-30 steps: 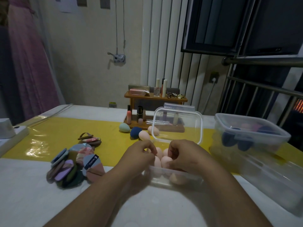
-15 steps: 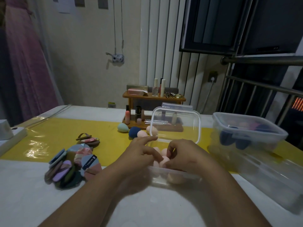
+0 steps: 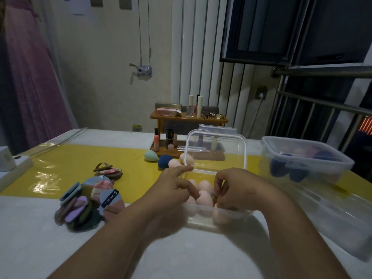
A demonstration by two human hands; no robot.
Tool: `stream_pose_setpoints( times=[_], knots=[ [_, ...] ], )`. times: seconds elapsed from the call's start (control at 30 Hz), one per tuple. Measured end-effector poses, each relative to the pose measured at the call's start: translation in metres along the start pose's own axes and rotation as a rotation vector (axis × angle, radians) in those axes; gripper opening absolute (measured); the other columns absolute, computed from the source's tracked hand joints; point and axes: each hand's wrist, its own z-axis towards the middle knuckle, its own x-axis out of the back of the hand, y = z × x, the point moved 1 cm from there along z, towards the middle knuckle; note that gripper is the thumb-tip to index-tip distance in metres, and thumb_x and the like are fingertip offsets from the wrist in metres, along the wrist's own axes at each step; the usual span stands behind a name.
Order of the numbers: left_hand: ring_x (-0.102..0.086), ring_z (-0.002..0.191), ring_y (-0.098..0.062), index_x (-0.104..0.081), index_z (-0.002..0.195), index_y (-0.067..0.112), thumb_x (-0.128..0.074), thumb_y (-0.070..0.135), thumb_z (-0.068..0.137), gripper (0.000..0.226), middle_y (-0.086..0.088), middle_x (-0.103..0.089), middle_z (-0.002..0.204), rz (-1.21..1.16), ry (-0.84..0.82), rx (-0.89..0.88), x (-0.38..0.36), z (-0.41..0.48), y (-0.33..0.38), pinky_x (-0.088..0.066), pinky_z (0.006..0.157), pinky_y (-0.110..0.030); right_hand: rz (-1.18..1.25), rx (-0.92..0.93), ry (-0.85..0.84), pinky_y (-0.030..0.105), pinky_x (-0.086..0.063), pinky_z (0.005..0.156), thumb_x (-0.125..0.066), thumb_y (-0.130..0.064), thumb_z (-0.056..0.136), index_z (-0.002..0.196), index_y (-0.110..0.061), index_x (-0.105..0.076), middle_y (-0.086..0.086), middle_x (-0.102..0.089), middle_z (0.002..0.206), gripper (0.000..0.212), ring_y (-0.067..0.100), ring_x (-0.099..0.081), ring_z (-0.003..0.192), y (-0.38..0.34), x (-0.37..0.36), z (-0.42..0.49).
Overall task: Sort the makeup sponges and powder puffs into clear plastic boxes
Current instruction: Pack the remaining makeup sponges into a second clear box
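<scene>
A clear plastic box stands in front of me with several pink makeup sponges in it. Its lid stands upright at the back. My left hand hovers over the box's left side, index finger stretched toward the lid's lower corner, the other fingers curled onto the sponges. My right hand reaches in from the right with fingers curled down among the sponges; whether it grips one is hidden. Loose teal, navy and pink sponges lie behind. A pile of powder puffs lies left.
A second clear box with navy sponges stands at the right, with more clear plastic in front of it. A small wooden shelf with cosmetics is at the back. A few more puffs lie on the yellow runner.
My left index finger has straightened and stretched out toward the lid. The right hand stays curled over the sponges in the box.
</scene>
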Motion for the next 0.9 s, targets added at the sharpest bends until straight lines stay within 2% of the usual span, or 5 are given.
stream_pose_setpoints(
  times=[0.23, 0.4, 0.53, 0.67, 0.9],
  knots=[
    [-0.021, 0.140, -0.008, -0.074, 0.077, 0.041, -0.052, -0.003, 0.084, 0.050, 0.020, -0.035, 0.150, -0.003, -0.018, 0.009, 0.0002, -0.0014, 0.0017, -0.019, 0.110, -0.029, -0.066, -0.022, -0.081, 0.030, -0.058, 0.073, -0.072, -0.015, 0.076, 0.085, -0.027, -0.068, -0.010, -0.068, 0.088, 0.015, 0.013, -0.064, 0.081, -0.0002, 0.0044, -0.0045],
    [-0.021, 0.140, -0.008, -0.074, 0.076, 0.042, -0.052, -0.004, 0.084, 0.051, 0.020, -0.035, 0.149, -0.006, -0.013, 0.008, -0.0003, -0.0014, 0.0014, -0.020, 0.111, -0.030, -0.191, -0.029, -0.130, 0.028, -0.055, 0.081, -0.066, -0.011, 0.084, 0.099, -0.028, -0.073, -0.004, -0.070, 0.104, 0.023, 0.019, -0.067, 0.094, -0.0011, 0.0004, 0.0014],
    [-0.024, 0.141, -0.010, -0.074, 0.073, 0.043, -0.052, -0.005, 0.082, 0.053, 0.023, -0.036, 0.143, -0.040, -0.011, 0.009, -0.0006, -0.0006, 0.0010, -0.024, 0.115, -0.037, -0.156, -0.019, -0.134, 0.020, -0.046, 0.066, -0.066, -0.014, 0.087, 0.105, -0.029, -0.074, -0.006, -0.068, 0.105, 0.025, 0.016, -0.062, 0.090, -0.0045, 0.0006, -0.0005],
    [-0.026, 0.137, -0.004, -0.077, 0.076, 0.035, -0.053, -0.006, 0.082, 0.048, 0.017, -0.036, 0.151, -0.054, -0.011, 0.010, 0.0002, -0.0021, 0.0029, -0.024, 0.104, -0.026, -0.072, 0.017, -0.069, 0.016, -0.047, 0.063, -0.067, -0.026, 0.083, 0.103, -0.039, -0.075, -0.019, -0.058, 0.088, 0.025, 0.008, -0.059, 0.085, -0.0032, 0.0040, -0.0070],
    [-0.024, 0.140, -0.008, -0.076, 0.075, 0.035, -0.052, -0.005, 0.082, 0.048, 0.017, -0.036, 0.151, -0.042, -0.001, 0.012, 0.0003, -0.0036, 0.0047, -0.022, 0.107, -0.028, -0.121, -0.037, 0.000, 0.025, -0.054, 0.069, -0.067, -0.025, 0.078, 0.086, -0.031, -0.074, -0.012, -0.066, 0.088, 0.013, 0.010, -0.062, 0.080, -0.0049, 0.0030, -0.0069]
  ],
)
